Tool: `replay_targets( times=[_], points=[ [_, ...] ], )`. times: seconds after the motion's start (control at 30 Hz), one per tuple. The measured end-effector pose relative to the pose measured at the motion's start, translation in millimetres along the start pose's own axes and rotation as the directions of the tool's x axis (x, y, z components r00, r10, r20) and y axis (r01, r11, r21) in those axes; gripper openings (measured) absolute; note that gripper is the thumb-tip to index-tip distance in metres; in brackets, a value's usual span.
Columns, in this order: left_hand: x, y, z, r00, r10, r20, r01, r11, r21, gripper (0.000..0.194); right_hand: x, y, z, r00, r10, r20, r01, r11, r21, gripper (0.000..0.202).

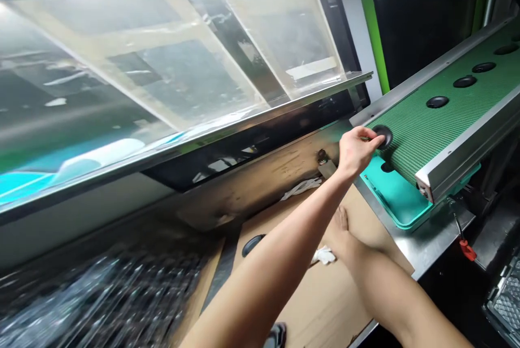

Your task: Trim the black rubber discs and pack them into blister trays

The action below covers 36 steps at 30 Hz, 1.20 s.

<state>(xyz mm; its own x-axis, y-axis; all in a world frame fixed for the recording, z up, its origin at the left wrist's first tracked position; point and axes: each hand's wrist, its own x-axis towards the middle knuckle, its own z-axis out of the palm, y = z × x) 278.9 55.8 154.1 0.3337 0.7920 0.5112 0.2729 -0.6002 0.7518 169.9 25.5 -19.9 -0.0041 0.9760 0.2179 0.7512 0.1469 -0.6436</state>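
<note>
My left hand pinches a round black disc-shaped part at the near end of the green conveyor belt. The disc is tilted up, its lower edge close to the belt. My right hand is low over the cardboard sheet, behind my left forearm. That forearm hides most of its fingers, so I cannot tell what it holds. Another black part lies on the cardboard to the left, and a crumpled white cloth or paper lies beneath my arms.
Several similar black parts lie in a row along the belt. A teal tray sits under the belt's end. A transparent machine panel slants across the left. Clear plastic packaging is blurred at lower left. A red-handled clamp hangs at right.
</note>
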Motion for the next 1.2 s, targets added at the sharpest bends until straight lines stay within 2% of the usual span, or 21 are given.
replay_targets(
  times=[0.1, 0.17, 0.23, 0.3, 0.4, 0.5, 0.53, 0.6, 0.67, 0.73, 0.8, 0.93, 1.07, 1.2],
  points=[
    [-42, -47, -63.5, 0.976, -0.206, -0.072, 0.192, 0.967, -0.166, 0.048, 1, 1, 7, 0.998, 0.062, -0.03, -0.064, 0.995, -0.073, 0.037],
    [-79, -82, -106.4, 0.928, -0.37, -0.029, 0.344, 0.887, -0.308, 0.053, 0, 3, 7, 0.997, 0.067, -0.043, -0.071, 0.99, -0.12, 0.035],
    [-119, -114, -145.4, 0.861, -0.509, 0.004, 0.461, 0.776, -0.43, 0.045, -1, 5, 4, 0.997, 0.067, -0.047, -0.074, 0.983, -0.169, 0.034],
    [-158, -140, -176.5, 0.784, -0.62, -0.003, 0.513, 0.653, -0.557, 0.032, 0, 6, 1, 0.997, 0.051, -0.052, -0.061, 0.978, -0.202, 0.034],
    [-203, -167, -202.3, 0.682, -0.731, -0.011, 0.495, 0.473, -0.729, 0.015, 1, 2, -2, 0.993, -0.001, -0.121, -0.021, 0.983, -0.185, 0.035],
    [-224, -185, -204.7, 0.647, -0.761, 0.055, 0.452, 0.324, -0.831, 0.014, -3, -12, 2, 0.973, -0.127, -0.194, 0.107, 0.988, -0.109, 0.037],
    [-226, -189, -202.6, 0.655, -0.752, 0.073, 0.425, 0.287, -0.858, 0.015, -7, -19, 6, 0.965, -0.177, -0.195, 0.163, 0.983, -0.086, 0.037],
    [-227, -193, -197.7, 0.699, -0.708, 0.106, 0.366, 0.227, -0.902, 0.013, -18, -33, 15, 0.957, -0.25, -0.149, 0.243, 0.968, -0.062, 0.037],
    [-226, -194, -195.0, 0.739, -0.655, 0.158, 0.343, 0.164, -0.925, 0.022, -31, -47, 24, 0.954, -0.29, -0.076, 0.285, 0.956, -0.074, 0.034],
    [-226, -193, -195.3, 0.754, -0.616, 0.229, 0.364, 0.102, -0.926, 0.038, -41, -58, 30, 0.94, -0.34, -0.013, 0.337, 0.935, -0.112, 0.032],
    [-227, -191, -196.9, 0.752, -0.607, 0.258, 0.367, 0.06, -0.928, 0.04, -46, -65, 32, 0.925, -0.38, 0.018, 0.378, 0.911, -0.164, 0.033],
    [-227, -189, -197.4, 0.735, -0.636, 0.235, 0.314, 0.012, -0.949, 0.033, -39, -69, 29, 0.956, -0.29, -0.051, 0.266, 0.926, -0.269, 0.038],
    [-226, -185, -194.7, 0.749, -0.61, 0.26, 0.278, -0.067, -0.958, 0.032, -36, -68, 27, 0.928, -0.369, -0.047, 0.338, 0.891, -0.304, 0.038],
    [-227, -182, -192.7, 0.743, -0.607, 0.281, 0.244, -0.144, -0.959, 0.034, -34, -64, 24, 0.927, -0.346, -0.146, 0.28, 0.896, -0.343, 0.035]
  ],
)
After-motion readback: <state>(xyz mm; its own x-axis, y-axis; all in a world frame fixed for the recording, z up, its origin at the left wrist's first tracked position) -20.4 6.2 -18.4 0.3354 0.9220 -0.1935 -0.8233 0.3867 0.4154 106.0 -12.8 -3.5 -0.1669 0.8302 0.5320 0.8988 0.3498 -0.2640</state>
